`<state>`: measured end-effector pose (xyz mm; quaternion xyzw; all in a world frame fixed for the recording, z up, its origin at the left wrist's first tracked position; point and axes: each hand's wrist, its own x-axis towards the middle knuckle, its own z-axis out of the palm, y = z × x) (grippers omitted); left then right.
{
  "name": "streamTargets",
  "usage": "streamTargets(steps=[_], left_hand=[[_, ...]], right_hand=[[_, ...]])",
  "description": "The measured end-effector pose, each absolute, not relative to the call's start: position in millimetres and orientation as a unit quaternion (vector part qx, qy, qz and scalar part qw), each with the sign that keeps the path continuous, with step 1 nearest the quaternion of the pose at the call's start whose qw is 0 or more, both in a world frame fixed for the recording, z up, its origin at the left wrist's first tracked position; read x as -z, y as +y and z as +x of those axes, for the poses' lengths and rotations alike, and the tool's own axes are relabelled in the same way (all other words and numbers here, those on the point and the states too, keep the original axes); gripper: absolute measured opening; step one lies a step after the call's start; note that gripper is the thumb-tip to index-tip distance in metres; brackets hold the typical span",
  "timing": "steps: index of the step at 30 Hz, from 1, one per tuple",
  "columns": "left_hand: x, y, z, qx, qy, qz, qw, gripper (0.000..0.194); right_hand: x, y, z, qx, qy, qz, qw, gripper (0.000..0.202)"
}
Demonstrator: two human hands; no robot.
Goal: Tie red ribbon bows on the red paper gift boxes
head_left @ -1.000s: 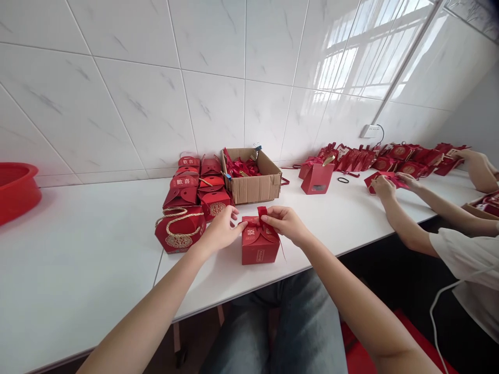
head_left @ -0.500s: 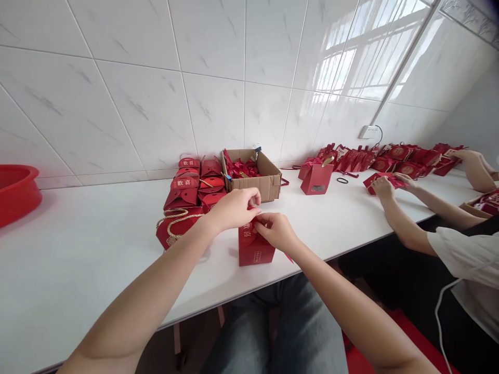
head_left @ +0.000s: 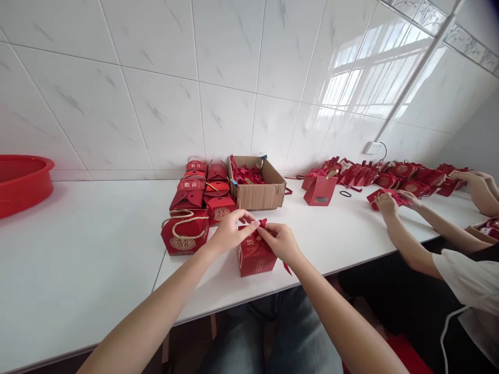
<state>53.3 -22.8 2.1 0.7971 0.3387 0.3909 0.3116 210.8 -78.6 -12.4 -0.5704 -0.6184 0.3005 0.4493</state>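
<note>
A red gift box stands upright near the table's front edge. On its top is a red ribbon, gathered in a small knot or loop, with one tail hanging down on the right. My left hand pinches the ribbon from the left side, fingers bent. From the right, my right hand closes thumb and fingers on the same ribbon just above the lid. Part of the box top is hidden behind my fingers.
Rows of red boxes, the nearest with a gold cord, stand left of a cardboard box of red ribbons. A red basin is far left. Right: a red bag, a black ring, co-workers' hands and piled red bags.
The view has shifted slightly. My left hand has lowered and opened out a little beside the ribbon; the red knot now shows between my hands. The box has turned slightly.
</note>
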Motion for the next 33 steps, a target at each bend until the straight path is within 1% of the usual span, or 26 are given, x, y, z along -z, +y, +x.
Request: streamTargets(steps=[4, 7, 8, 14, 17, 22, 25, 29, 33], left_hand=[[8.1, -21.2, 50.0, -0.380, 0.316, 0.788, 0.368, 0.015], [11.5, -23.2, 49.3, -0.392, 0.298, 0.776, 0.394, 0.012], [13.0, -24.0, 48.9, -0.393, 0.295, 0.773, 0.401, 0.012], [24.7, -23.6, 49.0, -0.414, 0.272, 0.753, 0.432, 0.011], [28.1, -22.1, 50.0, -0.432, 0.278, 0.757, 0.404, 0.011], [27.7, -23.9, 49.2, -0.443, 0.307, 0.794, 0.282, 0.007], [26.3, -26.3, 48.3, -0.442, 0.316, 0.802, 0.247, 0.009], [25.8, -27.8, 48.7, -0.447, 0.316, 0.798, 0.250, 0.011], [26.8, -27.0, 49.7, -0.459, 0.315, 0.794, 0.245, 0.010]], right_hand=[[17.0, -78.5, 207.6, -0.315, -0.593, -0.558, 0.487, 0.014], [24.1, -78.1, 207.1, -0.322, -0.564, -0.554, 0.521, 0.029], [26.4, -78.1, 207.0, -0.320, -0.564, -0.551, 0.525, 0.031], [29.3, -78.9, 205.6, -0.294, -0.592, -0.534, 0.527, 0.019], [25.7, -79.1, 206.9, -0.295, -0.599, -0.541, 0.512, 0.020], [19.7, -80.9, 213.3, -0.272, -0.626, -0.565, 0.464, 0.026], [17.8, -83.1, 214.5, -0.243, -0.637, -0.588, 0.436, 0.021], [21.1, -84.7, 210.7, -0.185, -0.645, -0.576, 0.467, 0.011], [28.7, -83.3, 209.0, -0.085, -0.666, -0.554, 0.493, 0.011]])
